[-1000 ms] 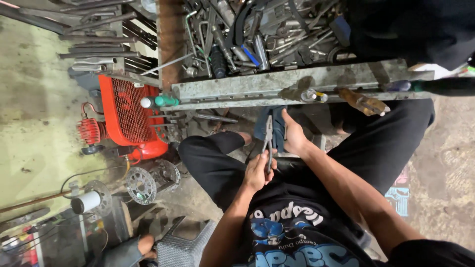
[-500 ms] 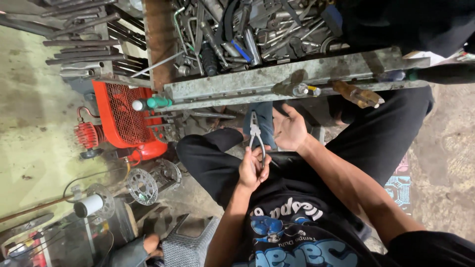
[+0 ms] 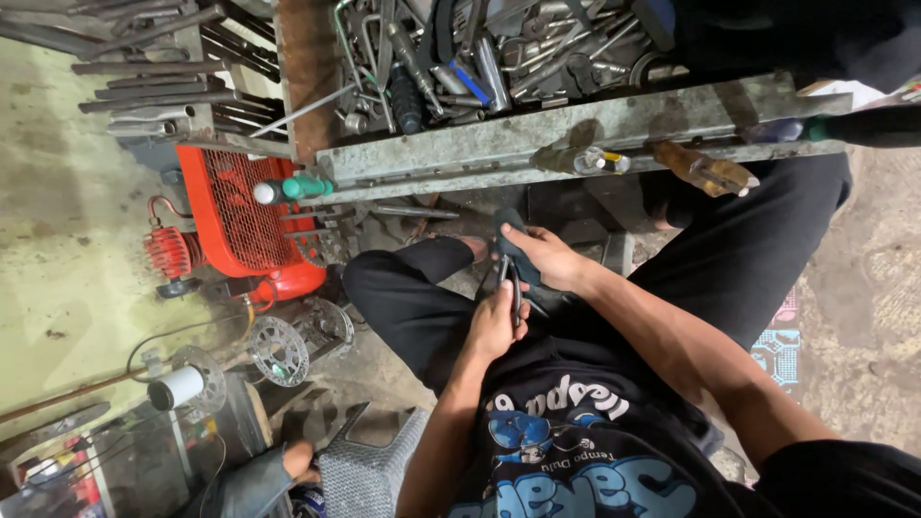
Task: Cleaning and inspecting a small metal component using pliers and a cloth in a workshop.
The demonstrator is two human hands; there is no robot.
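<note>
Left hand (image 3: 494, 326) clenched on pliers (image 3: 513, 288), long axis running near-to-far, jaws pointing far. Right hand (image 3: 542, 259) grasps a dark part (image 3: 513, 251) just beyond the tips, over the lap, below the steel beam (image 3: 537, 144). Left hand is nearer.

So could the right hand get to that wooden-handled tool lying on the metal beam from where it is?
Probably yes. The right hand is wrapped around a dark part, so it must let go first, but open space lies between it and the wooden-handled tool on the metal beam.
</note>
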